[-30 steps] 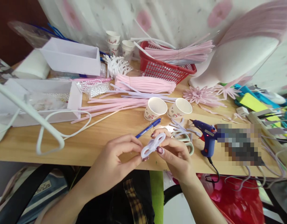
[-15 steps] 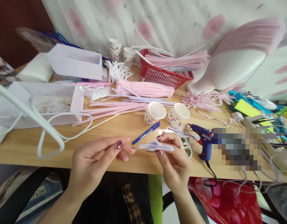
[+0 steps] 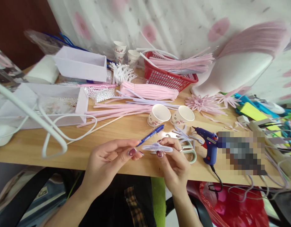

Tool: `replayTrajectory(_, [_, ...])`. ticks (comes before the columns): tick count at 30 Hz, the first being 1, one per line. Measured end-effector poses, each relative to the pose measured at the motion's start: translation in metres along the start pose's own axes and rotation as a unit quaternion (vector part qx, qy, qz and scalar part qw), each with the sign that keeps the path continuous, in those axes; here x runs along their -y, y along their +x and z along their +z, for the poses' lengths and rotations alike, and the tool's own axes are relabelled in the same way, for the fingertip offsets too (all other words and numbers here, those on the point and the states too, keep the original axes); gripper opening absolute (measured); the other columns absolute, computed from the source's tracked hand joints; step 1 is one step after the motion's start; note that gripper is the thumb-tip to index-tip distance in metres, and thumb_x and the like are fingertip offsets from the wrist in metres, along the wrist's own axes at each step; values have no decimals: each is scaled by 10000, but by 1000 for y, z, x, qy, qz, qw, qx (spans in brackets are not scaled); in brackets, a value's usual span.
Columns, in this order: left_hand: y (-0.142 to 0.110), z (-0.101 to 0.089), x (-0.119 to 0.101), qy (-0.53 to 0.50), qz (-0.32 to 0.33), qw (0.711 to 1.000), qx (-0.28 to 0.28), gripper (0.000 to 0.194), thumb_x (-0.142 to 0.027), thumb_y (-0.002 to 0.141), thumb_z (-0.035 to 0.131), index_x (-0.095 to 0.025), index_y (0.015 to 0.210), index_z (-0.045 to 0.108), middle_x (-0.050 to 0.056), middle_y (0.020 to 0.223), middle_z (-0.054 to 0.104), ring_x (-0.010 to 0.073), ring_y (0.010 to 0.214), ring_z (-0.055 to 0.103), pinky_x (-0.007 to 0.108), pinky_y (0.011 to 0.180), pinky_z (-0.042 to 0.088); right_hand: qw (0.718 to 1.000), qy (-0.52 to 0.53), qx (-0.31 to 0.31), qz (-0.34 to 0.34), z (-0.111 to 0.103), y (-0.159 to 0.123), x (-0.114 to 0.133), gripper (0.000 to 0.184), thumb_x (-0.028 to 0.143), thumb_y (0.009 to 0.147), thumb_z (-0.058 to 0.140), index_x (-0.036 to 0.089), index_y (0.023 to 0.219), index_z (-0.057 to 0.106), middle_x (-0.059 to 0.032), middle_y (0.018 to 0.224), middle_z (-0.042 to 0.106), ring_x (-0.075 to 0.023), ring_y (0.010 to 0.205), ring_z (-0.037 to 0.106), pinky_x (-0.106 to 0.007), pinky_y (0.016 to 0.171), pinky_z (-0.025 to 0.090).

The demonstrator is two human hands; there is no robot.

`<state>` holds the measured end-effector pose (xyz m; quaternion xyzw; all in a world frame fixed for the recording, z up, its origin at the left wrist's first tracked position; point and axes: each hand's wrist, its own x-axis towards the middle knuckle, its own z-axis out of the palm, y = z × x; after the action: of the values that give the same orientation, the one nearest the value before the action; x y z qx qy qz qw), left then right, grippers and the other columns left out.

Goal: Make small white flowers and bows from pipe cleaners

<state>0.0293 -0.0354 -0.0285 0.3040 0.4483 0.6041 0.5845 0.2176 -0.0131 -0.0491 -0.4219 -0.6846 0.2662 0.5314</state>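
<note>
My right hand (image 3: pixel 175 160) pinches a small lilac pipe-cleaner piece (image 3: pixel 157 147) between thumb and fingers, in front of me above the table edge. It is seen nearly edge-on, flat with a raised middle, and the fingertips cover part of it. My left hand (image 3: pixel 112 157) is just left of it, fingers half curled and slightly apart, with nothing visible between them. Its fingertips are close to the piece's left end; I cannot tell whether they touch. Behind the hands lies a blue pen (image 3: pixel 151 135). Pale green scissors (image 3: pixel 189 153) lie partly behind my right hand.
Two paper cups (image 3: pixel 160 115) stand beyond the pen. A blue glue gun (image 3: pixel 208 145) with a red light lies at right. Pink pipe cleaners (image 3: pixel 147 90), a red basket (image 3: pixel 171 77), white boxes (image 3: pixel 81 64) and a white mannequin head (image 3: pixel 242 69) stand farther back.
My left hand has moved right, bringing its fingertips up close to the lilac piece. My right hand keeps its pinch, with the piece shifted slightly. The view has moved a little.
</note>
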Motion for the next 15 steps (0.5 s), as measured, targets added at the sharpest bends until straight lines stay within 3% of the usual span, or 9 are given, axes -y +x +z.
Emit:
replayTrajectory(4, [0,-3,1,8,15,999,27,148,-291,810,841,-230,943,823,1,714,780,168,688,734,284,734,620,1000,-1,8,6,0,0,-3,172,141,951,618,255,912,740,-65,990,663,-238,960,625,-387,843,511])
replayTrajectory(8, [2,-6,-1,11,37,997,69,135,-286,893,732,-190,804,762,25,720,758,168,676,701,283,694,590,1000,-10,12,25,2,-1,-8,146,188,964,618,244,914,743,-74,976,665,-246,954,625,-383,826,506])
replayTrajectory(15, [8,-8,0,6,-6,999,50,107,-162,775,781,-193,694,717,13,620,760,182,644,741,285,673,612,999,23,-7,45,3,0,-10,131,191,955,638,232,883,739,-47,872,680,-209,835,629,-327,743,502])
